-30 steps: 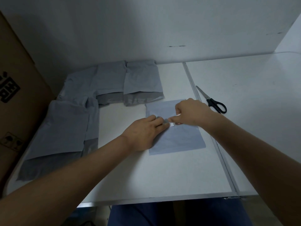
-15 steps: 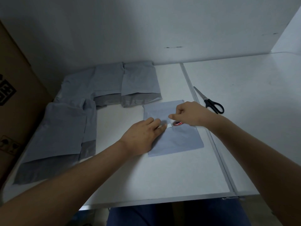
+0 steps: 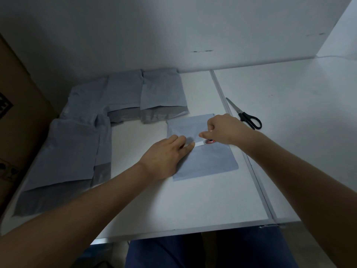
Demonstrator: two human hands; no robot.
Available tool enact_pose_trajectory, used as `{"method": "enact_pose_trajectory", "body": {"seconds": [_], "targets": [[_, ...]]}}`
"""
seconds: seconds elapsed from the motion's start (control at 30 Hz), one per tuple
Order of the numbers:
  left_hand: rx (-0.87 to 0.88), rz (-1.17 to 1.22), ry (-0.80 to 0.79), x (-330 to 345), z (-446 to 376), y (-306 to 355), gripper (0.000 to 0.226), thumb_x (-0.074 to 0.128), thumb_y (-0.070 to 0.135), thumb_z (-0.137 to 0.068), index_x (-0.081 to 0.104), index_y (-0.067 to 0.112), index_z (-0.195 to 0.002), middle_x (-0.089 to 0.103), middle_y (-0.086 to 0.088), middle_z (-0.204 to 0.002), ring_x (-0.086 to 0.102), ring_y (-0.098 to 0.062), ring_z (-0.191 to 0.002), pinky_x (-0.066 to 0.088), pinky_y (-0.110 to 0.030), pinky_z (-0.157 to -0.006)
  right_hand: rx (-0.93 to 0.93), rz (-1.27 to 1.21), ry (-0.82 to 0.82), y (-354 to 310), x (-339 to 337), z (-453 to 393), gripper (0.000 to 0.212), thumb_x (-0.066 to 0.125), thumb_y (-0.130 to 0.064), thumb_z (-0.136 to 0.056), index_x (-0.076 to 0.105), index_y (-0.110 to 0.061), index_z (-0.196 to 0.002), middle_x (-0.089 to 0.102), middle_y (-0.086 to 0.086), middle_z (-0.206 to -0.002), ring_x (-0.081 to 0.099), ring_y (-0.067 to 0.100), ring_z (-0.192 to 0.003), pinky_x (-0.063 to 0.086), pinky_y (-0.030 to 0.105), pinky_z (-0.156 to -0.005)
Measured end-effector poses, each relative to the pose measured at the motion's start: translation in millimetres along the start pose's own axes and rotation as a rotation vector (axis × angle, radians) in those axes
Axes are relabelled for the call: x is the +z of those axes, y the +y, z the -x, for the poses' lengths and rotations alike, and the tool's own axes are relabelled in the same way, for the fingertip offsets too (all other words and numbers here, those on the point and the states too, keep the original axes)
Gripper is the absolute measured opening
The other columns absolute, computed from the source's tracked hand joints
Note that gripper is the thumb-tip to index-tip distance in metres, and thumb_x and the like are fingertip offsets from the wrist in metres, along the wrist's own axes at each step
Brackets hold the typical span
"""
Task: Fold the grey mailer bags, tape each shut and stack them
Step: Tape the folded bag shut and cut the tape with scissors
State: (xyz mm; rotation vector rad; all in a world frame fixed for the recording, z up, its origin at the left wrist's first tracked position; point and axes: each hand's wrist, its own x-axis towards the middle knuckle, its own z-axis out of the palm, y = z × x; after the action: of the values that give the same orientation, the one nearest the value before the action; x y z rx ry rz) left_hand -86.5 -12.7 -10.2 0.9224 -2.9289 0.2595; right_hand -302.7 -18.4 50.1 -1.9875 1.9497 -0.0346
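Nearest, the left hand [image 3: 166, 157] lies flat and open, fingers spread, pressing the folded grey mailer bag [image 3: 208, 161] onto the white table [image 3: 173, 206]. Just beyond it the right hand [image 3: 224, 130] is curled closed around a tape roll [image 3: 210, 141] — a short white strip of tape [image 3: 200, 143] runs from the roll to the left fingertips. Farther off, black-handled scissors [image 3: 245, 117] lie to the right, and more grey mailer bags [image 3: 123, 97] overlap along the left and back — against the wall.

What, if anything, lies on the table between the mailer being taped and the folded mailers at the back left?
Nothing visible. Bare table separates the mailer being taped from the folded mailers; the scissors lie off to the right.
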Motion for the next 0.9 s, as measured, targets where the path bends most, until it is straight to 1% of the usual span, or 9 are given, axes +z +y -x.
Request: {"method": "enact_pose_trajectory", "body": {"seconds": [0.2,0.33,0.4,0.47,0.53,0.6,0.67,0.77,0.9], "targets": [[-0.006,0.019,-0.008,-2,1,0,0.061,0.062,0.015,-0.076,0.053,0.011,-0.137,0.050,-0.007,-0.103,0.051,-0.024,-0.082,0.035,-0.027,-0.051,0.029,0.043,0.003,3,-2,2,0.036,0.058,-0.048,-0.089,0.062,-0.012,-0.086,0.064,0.006,-0.087,0.062,0.023,-0.084,0.043,0.029,-0.063],[-0.026,0.066,-0.035,3,1,-3,0.064,0.061,0.014,-0.078,0.049,0.013,-0.141,0.050,-0.007,-0.106,0.049,-0.024,-0.086,0.046,-0.031,-0.055,0.026,0.101,0.025,4,-1,1,0.036,0.057,-0.051,-0.088,0.061,-0.016,-0.082,0.063,0.003,-0.084,0.062,0.022,-0.081,0.048,0.031,-0.068],[-0.039,0.079,-0.070,-1,-1,-2,0.065,0.060,0.014,-0.081,0.046,0.016,-0.144,0.049,-0.007,-0.109,0.049,-0.024,-0.090,0.045,-0.031,-0.057,0.028,0.106,0.029,3,-1,0,0.036,0.058,-0.052,-0.086,0.060,-0.017,-0.080,0.063,0.002,-0.083,0.062,0.022,-0.080,0.047,0.031,-0.067],[-0.063,0.056,-0.123,-8,-7,0,0.062,0.053,0.018,-0.089,0.036,0.022,-0.149,0.044,-0.004,-0.116,0.045,-0.022,-0.101,0.037,-0.030,-0.060,0.031,0.101,0.027,3,-2,0,0.035,0.059,-0.053,-0.085,0.060,-0.018,-0.079,0.063,0.001,-0.083,0.062,0.021,-0.080,0.046,0.030,-0.066],[-0.079,0.042,-0.160,-13,-14,0,0.055,0.045,0.022,-0.096,0.033,0.027,-0.149,0.040,-0.002,-0.120,0.041,-0.020,-0.108,0.037,-0.031,-0.061,0.034,0.089,0.025,4,-2,1,0.036,0.059,-0.054,-0.085,0.058,-0.019,-0.077,0.062,0.001,-0.082,0.061,0.021,-0.081,0.046,0.029,-0.066],[-0.078,0.072,-0.149,-18,-22,2,0.043,0.044,0.023,-0.099,0.046,0.024,-0.141,0.043,-0.004,-0.117,0.045,-0.022,-0.107,0.043,-0.034,-0.062,0.035,0.073,0.025,4,-2,2,0.036,0.060,-0.054,-0.084,0.056,-0.019,-0.075,0.062,0.001,-0.082,0.061,0.021,-0.081,0.047,0.030,-0.067],[-0.051,0.117,-0.077,-16,-27,4,0.033,0.043,0.024,-0.099,0.062,0.012,-0.123,0.050,-0.009,-0.107,0.052,-0.026,-0.097,0.043,-0.034,-0.058,0.035,0.059,0.030,5,-1,2,0.037,0.061,-0.053,-0.084,0.060,-0.017,-0.076,0.064,0.002,-0.082,0.063,0.021,-0.080,0.048,0.031,-0.067],[-0.004,0.113,0.080,-3,-27,11,0.035,0.037,0.026,-0.095,0.066,0.005,-0.093,0.053,-0.009,-0.087,0.055,-0.026,-0.073,0.035,-0.030,-0.045,0.031,0.058,0.045,6,-1,2,0.039,0.061,-0.053,-0.083,0.065,-0.014,-0.084,0.067,0.004,-0.085,0.063,0.021,-0.080,0.049,0.031,-0.066],[-0.031,0.128,0.179,6,-19,13,0.029,0.041,0.023,-0.095,0.064,0.008,-0.101,0.056,-0.005,-0.092,0.052,-0.022,-0.076,0.043,-0.033,-0.052,0.018,0.026,0.024,10,-1,2,0.045,0.057,-0.060,-0.085,0.066,-0.016,-0.091,0.066,0.001,-0.087,0.062,0.017,-0.077,0.048,0.029,-0.067]]}}
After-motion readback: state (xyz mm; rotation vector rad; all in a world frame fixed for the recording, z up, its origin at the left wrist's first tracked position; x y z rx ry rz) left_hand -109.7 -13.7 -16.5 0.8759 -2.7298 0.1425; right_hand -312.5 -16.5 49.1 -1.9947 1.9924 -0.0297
